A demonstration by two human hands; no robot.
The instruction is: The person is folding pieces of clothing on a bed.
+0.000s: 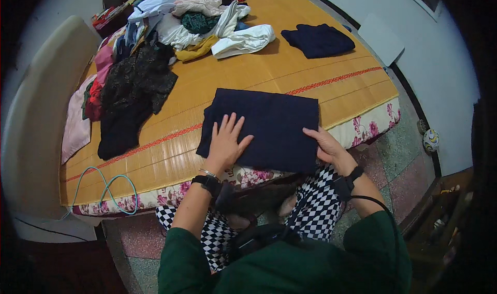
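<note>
A folded dark navy cloth garment [271,129] lies before me at the near edge of the bed, partly over that edge. My left hand [229,138] rests flat on its left part, fingers spread. At the garment's right edge, my right hand [328,144] grips the fabric, thumb on top and the other fingers mostly hidden. Another folded navy garment [320,40] lies farther back on the right.
A woven mat [248,70] covers the bed. Mixed clothes, including a white garment [246,41] and a black lace garment [136,76], are heaped at the back left. A light blue cable [134,185] loops near the left corner. The headboard [42,99] stands at left.
</note>
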